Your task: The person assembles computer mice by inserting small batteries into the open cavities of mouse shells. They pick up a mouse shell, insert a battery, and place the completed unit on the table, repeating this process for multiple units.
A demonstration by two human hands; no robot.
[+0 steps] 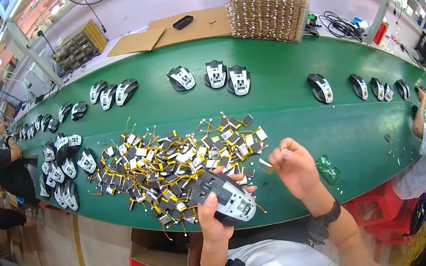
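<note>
My left hand (214, 216) grips a black and grey computer mouse shell (225, 196), underside up, over the near edge of the green conveyor belt (297, 122). My right hand (295, 165) is raised just right of it, fingers pinched on a small flat silver battery (266, 166). A wide pile of similar small batteries with yellow wires (174, 162) lies on the belt right behind the mouse.
Mouse shells lie along the belt: a cluster at the left (62, 171), a few at the middle back (216, 74), more at the right (357, 87). A stacked tray rack (267, 10) and cardboard (183, 29) sit behind. Other people work at both ends. A green packet (328, 169) lies by my right hand.
</note>
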